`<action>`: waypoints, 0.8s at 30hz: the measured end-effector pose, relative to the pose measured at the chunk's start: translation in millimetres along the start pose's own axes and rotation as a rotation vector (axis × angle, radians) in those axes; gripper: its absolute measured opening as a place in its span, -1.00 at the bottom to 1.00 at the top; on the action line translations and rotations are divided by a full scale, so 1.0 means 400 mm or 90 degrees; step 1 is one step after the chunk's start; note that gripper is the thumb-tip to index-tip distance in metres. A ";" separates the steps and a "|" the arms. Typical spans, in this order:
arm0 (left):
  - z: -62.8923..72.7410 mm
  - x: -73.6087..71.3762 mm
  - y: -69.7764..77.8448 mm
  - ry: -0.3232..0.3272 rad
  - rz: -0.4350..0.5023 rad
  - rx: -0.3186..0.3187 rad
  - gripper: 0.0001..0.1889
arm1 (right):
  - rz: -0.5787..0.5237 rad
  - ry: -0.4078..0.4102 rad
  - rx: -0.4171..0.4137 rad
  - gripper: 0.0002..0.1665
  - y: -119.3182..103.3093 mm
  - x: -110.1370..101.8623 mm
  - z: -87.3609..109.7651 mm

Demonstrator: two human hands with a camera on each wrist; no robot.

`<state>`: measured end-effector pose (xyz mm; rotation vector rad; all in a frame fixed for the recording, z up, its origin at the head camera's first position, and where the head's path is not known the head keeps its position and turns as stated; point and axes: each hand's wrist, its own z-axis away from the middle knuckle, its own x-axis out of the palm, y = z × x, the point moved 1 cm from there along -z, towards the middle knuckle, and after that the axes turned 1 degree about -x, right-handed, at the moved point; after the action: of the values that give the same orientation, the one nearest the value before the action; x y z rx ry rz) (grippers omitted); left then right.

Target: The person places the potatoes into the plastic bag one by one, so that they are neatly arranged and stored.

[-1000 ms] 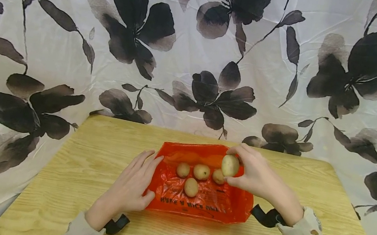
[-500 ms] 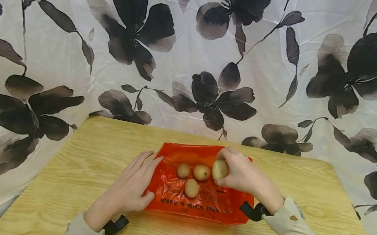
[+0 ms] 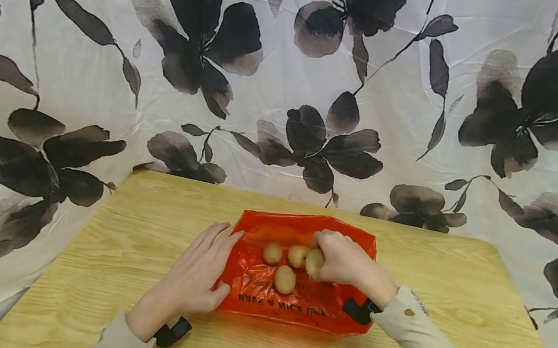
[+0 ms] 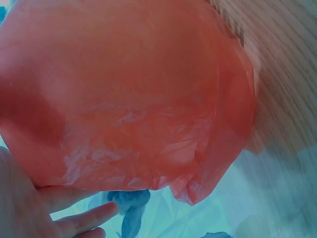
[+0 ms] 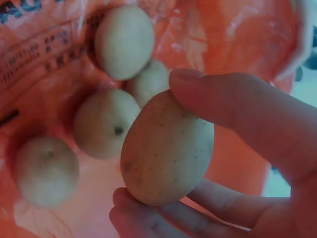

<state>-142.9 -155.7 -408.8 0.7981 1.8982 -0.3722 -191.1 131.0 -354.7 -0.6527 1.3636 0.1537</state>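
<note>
A red plastic bag [image 3: 261,307] with dark lettering lies spread on the table, several potatoes on it. In the head view one potato [image 3: 272,253] is at the left, another [image 3: 297,256] with a dark spot beside it, and one [image 3: 284,280] nearer the front. My right hand [image 3: 344,259] pinches a potato [image 5: 168,148] between thumb and fingers, low over the bag's right half. Partly behind it, in the right wrist view, shows a further potato [image 5: 147,80]. My left hand [image 3: 194,274] touches the bag's left edge with straight fingers; in the left wrist view the bag hides part of them.
The light wooden table [image 3: 104,257] extends around the bag on all sides. Behind it hangs a white cloth [image 3: 265,78] with dark flowers. Black straps [image 3: 172,331] are on both wrists.
My right hand has moved left and lower with the potato, closer to the other potatoes. It now covers the one that lay at the right. The left hand has stayed at the bag's edge.
</note>
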 end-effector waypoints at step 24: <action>-0.001 -0.006 -0.003 -0.008 0.001 -0.009 -0.09 | -0.023 -0.056 -0.024 -0.64 -0.011 0.096 -0.004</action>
<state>-143.2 -157.3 -406.6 0.7861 1.8867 -0.3621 -181.7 116.4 -389.4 -0.6948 1.2656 0.1777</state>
